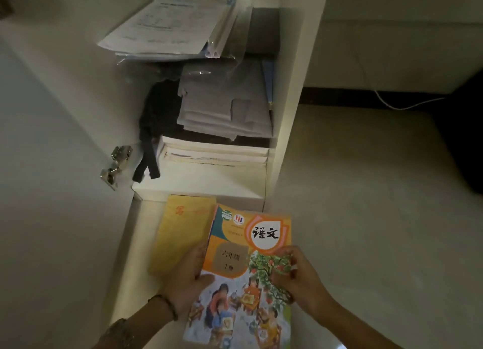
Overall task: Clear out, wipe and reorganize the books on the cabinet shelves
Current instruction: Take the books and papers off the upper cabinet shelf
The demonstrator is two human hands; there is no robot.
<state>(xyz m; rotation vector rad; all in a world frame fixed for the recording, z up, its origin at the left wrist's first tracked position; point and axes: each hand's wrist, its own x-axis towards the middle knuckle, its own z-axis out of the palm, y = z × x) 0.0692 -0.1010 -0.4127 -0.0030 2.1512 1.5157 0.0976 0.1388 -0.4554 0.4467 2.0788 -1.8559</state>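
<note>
A colourful orange textbook point(243, 275) with Chinese characters and a drawing of children is held flat in front of the white cabinet. My left hand point(184, 283) grips its left edge and my right hand point(295, 280) grips its right edge. Under it, to the left, lies a yellow envelope-like book point(180, 231) at the lowest shelf. One shelf up lies a stack of white books point(214, 152). Above them rests a pile of grey papers point(224, 105), and the top shelf holds a stack of printed sheets in clear folders point(172, 26).
The open cabinet door point(52, 165) stands at the left, with metal hinges point(115, 165) on it. A dark cloth with hanging straps point(154, 129) sits left of the grey papers. Pale tiled floor point(366, 218) lies to the right, with a white cable point(402, 105) and a dark object point(465, 139).
</note>
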